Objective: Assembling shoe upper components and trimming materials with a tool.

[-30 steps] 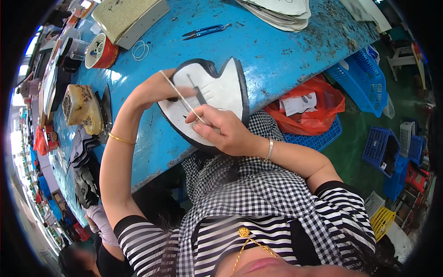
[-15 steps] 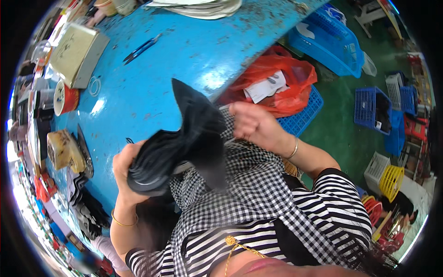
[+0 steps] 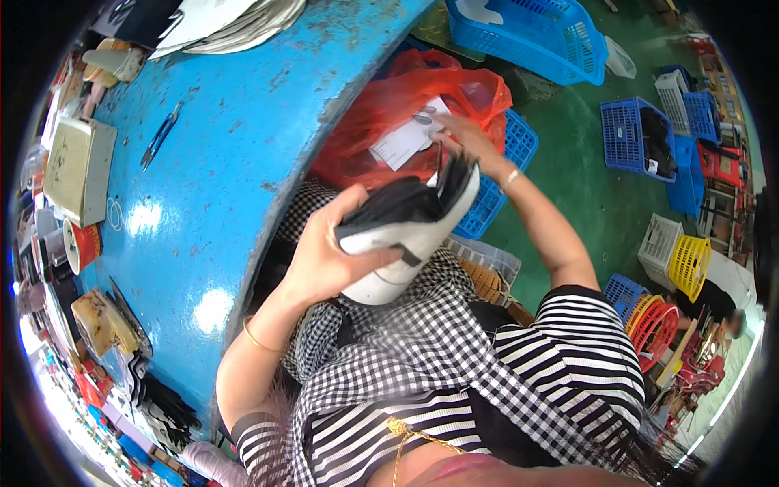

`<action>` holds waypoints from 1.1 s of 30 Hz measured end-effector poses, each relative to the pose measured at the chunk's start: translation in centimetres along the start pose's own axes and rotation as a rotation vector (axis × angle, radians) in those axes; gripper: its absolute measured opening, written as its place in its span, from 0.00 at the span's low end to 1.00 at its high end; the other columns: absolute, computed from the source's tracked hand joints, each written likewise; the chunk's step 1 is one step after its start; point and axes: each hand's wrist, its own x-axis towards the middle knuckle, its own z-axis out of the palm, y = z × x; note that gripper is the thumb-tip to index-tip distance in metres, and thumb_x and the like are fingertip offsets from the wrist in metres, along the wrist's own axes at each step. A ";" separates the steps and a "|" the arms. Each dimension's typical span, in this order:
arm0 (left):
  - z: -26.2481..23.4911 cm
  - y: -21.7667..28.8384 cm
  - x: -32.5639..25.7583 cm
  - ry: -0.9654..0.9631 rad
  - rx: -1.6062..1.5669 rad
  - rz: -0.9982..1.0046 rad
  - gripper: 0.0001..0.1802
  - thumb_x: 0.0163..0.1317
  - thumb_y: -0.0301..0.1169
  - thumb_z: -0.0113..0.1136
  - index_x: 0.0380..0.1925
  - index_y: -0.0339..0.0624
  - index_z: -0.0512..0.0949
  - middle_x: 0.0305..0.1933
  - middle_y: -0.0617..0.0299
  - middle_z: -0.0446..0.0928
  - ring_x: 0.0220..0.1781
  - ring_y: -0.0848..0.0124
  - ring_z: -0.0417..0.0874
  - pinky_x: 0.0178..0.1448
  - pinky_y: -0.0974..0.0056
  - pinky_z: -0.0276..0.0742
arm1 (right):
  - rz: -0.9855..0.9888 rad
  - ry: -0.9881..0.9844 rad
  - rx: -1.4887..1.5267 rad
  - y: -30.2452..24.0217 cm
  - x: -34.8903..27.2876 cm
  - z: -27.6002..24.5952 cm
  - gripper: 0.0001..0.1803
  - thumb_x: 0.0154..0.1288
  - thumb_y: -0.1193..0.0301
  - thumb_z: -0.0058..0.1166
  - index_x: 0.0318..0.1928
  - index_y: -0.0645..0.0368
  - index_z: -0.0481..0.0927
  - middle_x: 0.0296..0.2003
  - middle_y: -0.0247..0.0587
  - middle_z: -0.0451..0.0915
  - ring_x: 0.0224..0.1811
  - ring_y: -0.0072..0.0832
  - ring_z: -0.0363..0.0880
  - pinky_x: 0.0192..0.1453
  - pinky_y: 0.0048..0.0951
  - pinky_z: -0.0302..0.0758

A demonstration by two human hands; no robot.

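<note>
My left hand is closed round a bent stack of black and white cut pieces, shaped like shoe uppers. A white piece with a small dark bar faces out, and black layers show along the upper edge. My right hand is just beyond the far end of the stack, over a red plastic bag. Its fingers are stretched out and somewhat blurred; nothing shows in them. White printed paper lies on the bag beside those fingers.
A blue worktable fills the left, with blue-handled snips, a tin box and a red tub. Under the bag sits a blue crate. Another blue basket stands farther off, and more crates are on the green floor.
The stack has swung right, off the table and toward the bag, and its white face now shows. My right hand has moved away from my body to the bag. The view has shifted right.
</note>
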 end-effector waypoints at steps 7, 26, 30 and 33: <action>2.1 -2.3 6.4 0.210 -0.461 -0.136 0.32 0.49 0.24 0.73 0.54 0.36 0.70 0.49 0.57 0.79 0.51 0.67 0.80 0.58 0.61 0.76 | 0.082 -0.477 -0.876 0.0 -4.2 -5.6 0.21 0.54 0.68 0.61 0.51 0.50 0.77 0.49 0.39 0.73 0.60 0.35 0.67 0.68 0.51 0.56; 1.6 -8.8 8.5 -0.244 -0.015 -0.154 0.26 0.70 0.31 0.58 0.65 0.34 0.67 0.61 0.51 0.74 0.63 0.66 0.75 0.67 0.62 0.70 | -0.240 -0.194 -0.142 -12.1 -4.5 -10.8 0.15 0.53 0.76 0.61 0.44 0.56 0.84 0.41 0.37 0.82 0.47 0.35 0.78 0.58 0.38 0.71; -1.6 -1.5 5.0 -0.096 -0.136 0.075 0.22 0.70 0.30 0.57 0.62 0.37 0.71 0.59 0.57 0.76 0.63 0.70 0.74 0.68 0.64 0.69 | -0.332 0.138 0.384 -18.4 8.8 -12.0 0.19 0.66 0.67 0.59 0.55 0.61 0.79 0.47 0.35 0.81 0.47 0.25 0.79 0.55 0.29 0.76; -5.5 1.3 4.0 0.265 -0.168 0.238 0.24 0.68 0.31 0.61 0.62 0.37 0.71 0.60 0.61 0.74 0.62 0.72 0.74 0.67 0.65 0.69 | -0.240 0.278 0.488 -20.3 20.8 -14.2 0.30 0.68 0.55 0.59 0.57 0.69 0.75 0.47 0.37 0.80 0.47 0.24 0.78 0.56 0.27 0.75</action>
